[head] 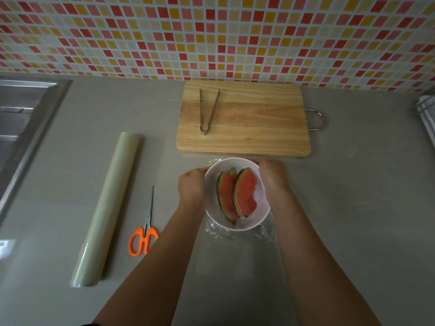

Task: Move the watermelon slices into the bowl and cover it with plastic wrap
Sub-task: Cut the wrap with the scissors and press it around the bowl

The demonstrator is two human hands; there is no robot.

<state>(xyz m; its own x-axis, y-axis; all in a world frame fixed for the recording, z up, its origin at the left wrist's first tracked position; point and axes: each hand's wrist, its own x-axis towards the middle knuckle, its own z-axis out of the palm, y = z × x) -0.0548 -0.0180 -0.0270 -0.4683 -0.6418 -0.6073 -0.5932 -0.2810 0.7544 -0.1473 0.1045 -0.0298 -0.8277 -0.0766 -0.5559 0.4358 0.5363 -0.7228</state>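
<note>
A white bowl (pixel 213 215) stands on the grey counter in front of the cutting board. Three watermelon slices (pixel 237 194) lean inside it, red flesh with green rind. A clear sheet of plastic wrap (pixel 237 236) lies stretched over the bowl, and its loose edge hangs down in front onto the counter. My left hand (pixel 191 184) presses against the bowl's left side over the wrap. My right hand (pixel 273 177) cups the bowl's right side the same way. Both sets of fingers curl around the rim.
A wooden cutting board (pixel 247 123) lies behind the bowl with metal tongs (pixel 207 111) on it. A long roll of plastic wrap (pixel 108 208) and orange-handled scissors (pixel 144 234) lie to the left. A steel sink (pixel 23 118) is at far left. A tiled wall runs behind.
</note>
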